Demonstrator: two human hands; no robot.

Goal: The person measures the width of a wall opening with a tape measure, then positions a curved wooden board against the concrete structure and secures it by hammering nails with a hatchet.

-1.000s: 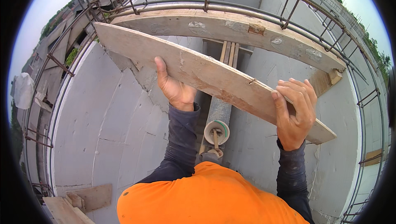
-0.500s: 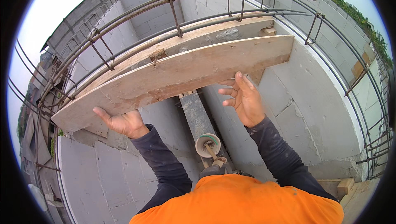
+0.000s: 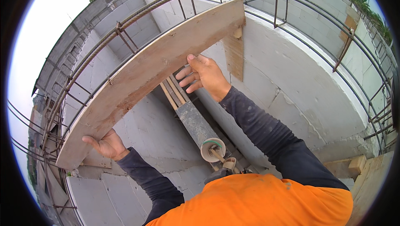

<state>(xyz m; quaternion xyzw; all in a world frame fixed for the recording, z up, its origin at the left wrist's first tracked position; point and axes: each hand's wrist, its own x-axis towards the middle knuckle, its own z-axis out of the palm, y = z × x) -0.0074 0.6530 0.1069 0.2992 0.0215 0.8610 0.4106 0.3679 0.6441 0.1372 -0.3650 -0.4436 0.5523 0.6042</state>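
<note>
A long, pale plywood board (image 3: 150, 72) with a reddish stain runs diagonally across the upper middle, along the rebar. My left hand (image 3: 104, 144) grips its lower left end, thumb out front and fingers partly behind it. My right hand (image 3: 204, 78) is at the lower edge right of the board's middle, thumb tip touching it and fingers spread below. Behind the board's right end a short upright wood piece (image 3: 233, 57) rests against the block wall.
Rebar cages (image 3: 283, 7) top the pale block walls (image 3: 300, 92). Below me are a narrow grey plank (image 3: 193, 122), wooden poles (image 3: 168, 94) and a white bucket (image 3: 207, 151) with a wooden handle. More timber (image 3: 339, 167) lies lower right. Greenery stands beyond.
The board has swung from sloping down rightward to sloping up rightward, its left end lower. My right hand has loosened from its grip, fingers now spread. The head view has shifted too.
</note>
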